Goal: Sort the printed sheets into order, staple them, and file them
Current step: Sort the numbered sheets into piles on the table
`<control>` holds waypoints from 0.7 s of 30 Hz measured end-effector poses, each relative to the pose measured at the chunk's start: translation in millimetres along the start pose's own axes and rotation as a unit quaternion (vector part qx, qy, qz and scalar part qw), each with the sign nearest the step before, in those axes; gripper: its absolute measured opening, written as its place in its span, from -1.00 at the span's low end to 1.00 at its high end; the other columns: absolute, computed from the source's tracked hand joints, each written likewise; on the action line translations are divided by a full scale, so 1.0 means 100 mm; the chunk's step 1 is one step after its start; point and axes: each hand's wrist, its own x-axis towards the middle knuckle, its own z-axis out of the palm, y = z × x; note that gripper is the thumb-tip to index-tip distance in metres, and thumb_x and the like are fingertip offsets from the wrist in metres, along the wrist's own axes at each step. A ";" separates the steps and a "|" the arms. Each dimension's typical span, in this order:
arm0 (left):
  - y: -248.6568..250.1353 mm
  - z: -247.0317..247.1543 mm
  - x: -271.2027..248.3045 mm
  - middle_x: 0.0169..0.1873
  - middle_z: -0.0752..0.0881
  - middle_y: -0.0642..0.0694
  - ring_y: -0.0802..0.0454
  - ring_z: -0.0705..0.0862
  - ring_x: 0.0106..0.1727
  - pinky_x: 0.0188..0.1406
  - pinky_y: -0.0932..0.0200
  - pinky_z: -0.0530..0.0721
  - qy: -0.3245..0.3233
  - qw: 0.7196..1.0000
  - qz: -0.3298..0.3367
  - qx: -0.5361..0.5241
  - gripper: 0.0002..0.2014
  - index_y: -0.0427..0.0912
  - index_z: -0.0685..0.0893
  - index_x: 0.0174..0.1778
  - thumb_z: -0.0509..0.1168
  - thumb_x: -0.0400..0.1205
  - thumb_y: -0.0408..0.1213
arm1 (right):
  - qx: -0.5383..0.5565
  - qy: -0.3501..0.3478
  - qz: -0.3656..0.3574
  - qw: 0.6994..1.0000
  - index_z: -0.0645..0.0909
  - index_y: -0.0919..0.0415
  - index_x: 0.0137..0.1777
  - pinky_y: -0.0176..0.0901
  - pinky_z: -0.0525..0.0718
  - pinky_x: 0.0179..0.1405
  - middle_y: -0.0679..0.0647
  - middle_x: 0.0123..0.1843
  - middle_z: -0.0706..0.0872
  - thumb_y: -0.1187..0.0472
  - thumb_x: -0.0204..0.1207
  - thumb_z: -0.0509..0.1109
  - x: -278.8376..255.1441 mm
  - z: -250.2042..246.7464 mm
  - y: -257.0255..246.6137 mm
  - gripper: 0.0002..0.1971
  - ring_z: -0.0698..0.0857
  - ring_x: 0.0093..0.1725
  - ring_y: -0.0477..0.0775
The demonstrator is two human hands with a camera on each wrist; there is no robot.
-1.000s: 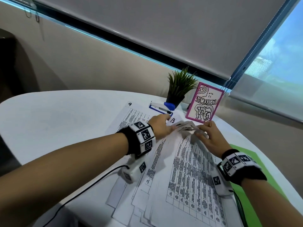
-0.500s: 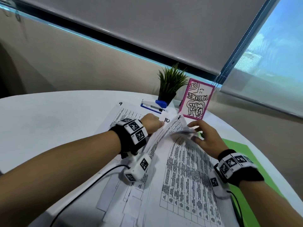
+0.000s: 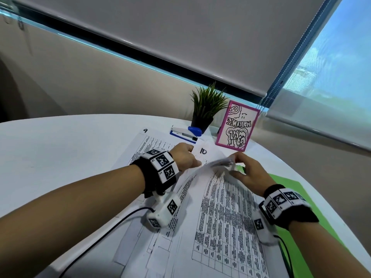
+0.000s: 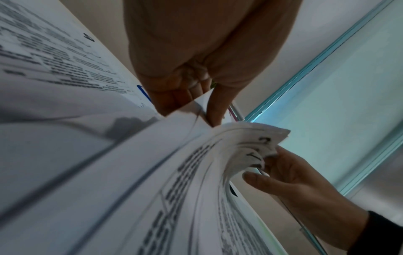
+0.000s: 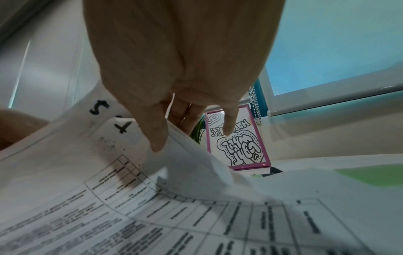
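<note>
A loose stack of printed sheets (image 3: 224,213) with tables and handwritten page numbers lies on the white table (image 3: 60,149). My right hand (image 3: 244,171) pinches the lifted far corners of several sheets (image 5: 135,155), thumb on top and fingers beneath, fanning them upward. My left hand (image 3: 185,156) pinches the far corner of a lower sheet (image 4: 196,110) between thumb and fingers. The sheet marked 10 (image 3: 203,151) shows under the raised corners. A separate sheet marked 9 (image 3: 148,141) lies to the left. A white and blue stapler (image 3: 185,133) sits beyond the papers.
A small potted plant (image 3: 205,109) and a pink-framed drawing (image 3: 237,127) stand at the table's far edge by the window. A green folder (image 3: 289,189) lies under my right forearm. A black cable (image 3: 104,233) runs from my left wrist toward me.
My right hand has raised and fanned the top sheets' far corners, uncovering the sheet marked 10. My left hand slid slightly left along the papers' far edge.
</note>
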 end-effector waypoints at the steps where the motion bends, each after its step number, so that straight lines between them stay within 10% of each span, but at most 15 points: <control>1: 0.00 0.00 0.01 0.08 0.78 -0.20 -0.14 0.76 0.12 0.24 -0.08 0.70 0.009 1.000 0.004 -0.001 -0.54 -0.28 0.63 0.29 0.52 0.46 -0.38 | 0.018 -0.003 0.002 1.000 0.59 0.07 0.13 -0.30 0.56 0.02 -0.07 0.00 0.73 0.32 0.45 0.52 0.01 -0.01 -0.01 -0.69 0.67 0.01 -0.16; 7: 0.01 0.02 0.02 0.12 0.75 -0.24 -0.19 0.73 0.15 0.27 -0.11 0.68 0.015 1.000 0.025 0.003 -0.52 -0.28 0.60 0.30 0.51 0.46 -0.38 | 0.021 -0.020 -0.003 1.000 0.62 0.00 0.26 -0.51 0.52 -0.11 -0.05 -0.17 0.72 0.33 0.41 0.55 0.07 -0.02 -0.08 -0.56 0.66 -0.18 -0.18; 12: 0.03 -0.01 0.03 0.04 0.76 -0.13 -0.11 0.72 0.11 0.21 0.01 0.67 0.059 0.989 0.049 0.128 -0.71 -0.22 0.66 0.13 0.46 0.53 -0.21 | 0.010 -0.016 -0.009 1.000 0.66 -0.09 -0.04 -0.38 0.57 -0.10 -0.11 -0.12 0.73 0.13 0.35 0.58 0.09 -0.02 -0.07 -0.78 0.67 -0.14 -0.16; 17: 0.23 -0.51 0.05 -0.08 0.68 -0.16 -0.13 0.65 -0.06 -0.17 0.14 0.54 0.070 0.924 0.016 0.375 -0.73 -0.22 0.59 -0.07 0.38 0.59 -0.07 | -0.034 -0.025 -0.008 0.999 0.69 -0.07 -0.15 0.00 0.66 -0.10 -0.09 -0.11 0.74 0.36 0.38 0.57 0.07 -0.01 0.01 -0.73 0.69 -0.10 -0.02; 21: 0.14 -1.07 0.03 -0.11 0.71 -0.17 -0.19 0.75 0.01 0.02 -0.01 0.73 0.065 0.832 -0.029 0.550 -0.86 -0.23 0.74 -0.08 0.37 0.56 -0.24 | -0.014 -0.040 -0.002 0.999 0.69 -0.02 -0.18 -0.14 0.64 -0.07 -0.15 -0.11 0.80 0.32 0.48 0.51 0.05 0.01 -0.05 -0.82 0.70 -0.09 -0.18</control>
